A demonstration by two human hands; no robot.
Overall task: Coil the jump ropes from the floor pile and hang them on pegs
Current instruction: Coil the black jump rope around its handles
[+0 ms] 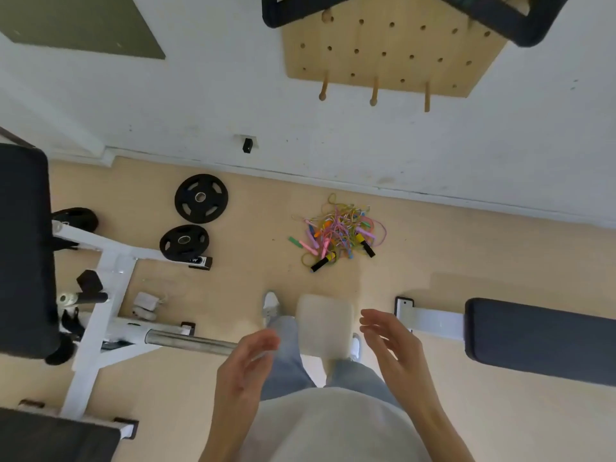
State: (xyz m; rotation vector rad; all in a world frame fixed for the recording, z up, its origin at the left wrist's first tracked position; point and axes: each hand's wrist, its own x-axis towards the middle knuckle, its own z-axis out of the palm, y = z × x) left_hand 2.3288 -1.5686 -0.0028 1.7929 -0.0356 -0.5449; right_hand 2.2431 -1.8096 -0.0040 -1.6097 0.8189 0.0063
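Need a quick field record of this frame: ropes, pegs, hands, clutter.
ropes: tangled multicolour pile on floor by wall, none coiled
pegboard: wooden, on wall above pile
pegs: three in lower row, bare
left hand: open, holds nothing
right hand: open, holds nothing
clutter: two weight plates on floor, left of pile

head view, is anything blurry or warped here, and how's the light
Head view: the wide-angle lens bows the base of the wall and skews the pegboard; the left hand and right hand look smeared, likely motion blur; the jump rope pile reads fairly sharp; light is soft and even, with only faint shadows.
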